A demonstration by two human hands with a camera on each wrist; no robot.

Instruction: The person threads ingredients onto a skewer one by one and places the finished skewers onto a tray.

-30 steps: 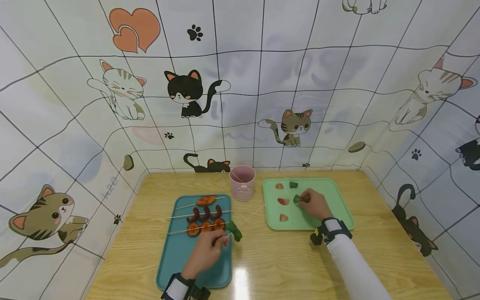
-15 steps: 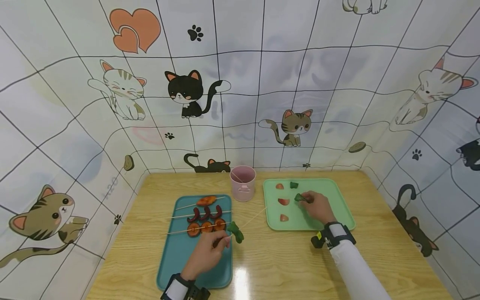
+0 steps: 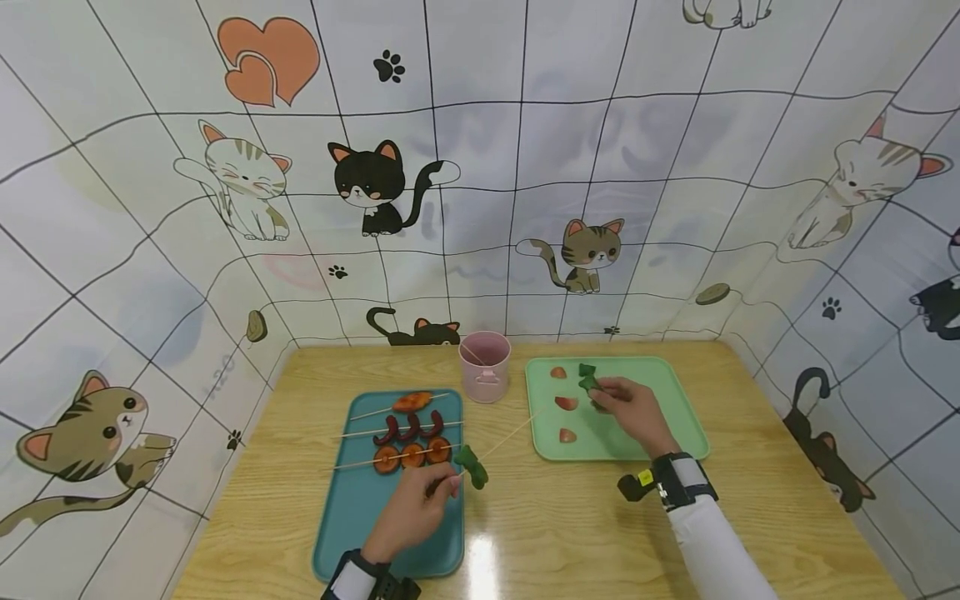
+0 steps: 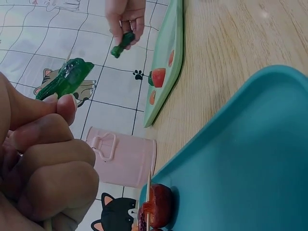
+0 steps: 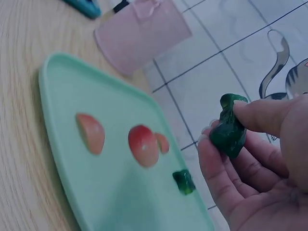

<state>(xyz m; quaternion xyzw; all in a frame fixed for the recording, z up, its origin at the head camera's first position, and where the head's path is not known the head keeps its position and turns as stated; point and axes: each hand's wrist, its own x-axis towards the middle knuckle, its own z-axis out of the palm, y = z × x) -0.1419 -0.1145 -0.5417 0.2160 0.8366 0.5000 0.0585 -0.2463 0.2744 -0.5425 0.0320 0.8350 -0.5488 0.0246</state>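
My left hand [image 3: 412, 504] grips a thin wooden skewer [image 3: 510, 437] over the right side of the blue tray [image 3: 352, 500]. A glossy dark green pepper piece [image 3: 471, 467] is threaded on the skewer just past the fingertips, and the skewer's free end points toward the green tray [image 3: 543, 383]. Above that tray, my right hand [image 3: 630, 412] pinches another green pepper piece [image 5: 228, 132] between thumb and fingers, held up off the surface. On the green tray lie a small green piece [image 5: 184, 182] and several red wedges [image 5: 143, 146].
Three loaded skewers lie across the blue tray's far half: round brown slices [image 3: 412, 453], curled dark red pieces [image 3: 409, 427] and one orange piece [image 3: 412, 402]. Between the trays stands a pink bucket [image 3: 485, 379] with a thin stick inside. Cat-patterned cloth walls [image 3: 480, 208] enclose the table.
My right hand has turned and raised its green pepper piece, which now points up and away toward the back of the green tray. The left hand with the skewer stays nearly still.
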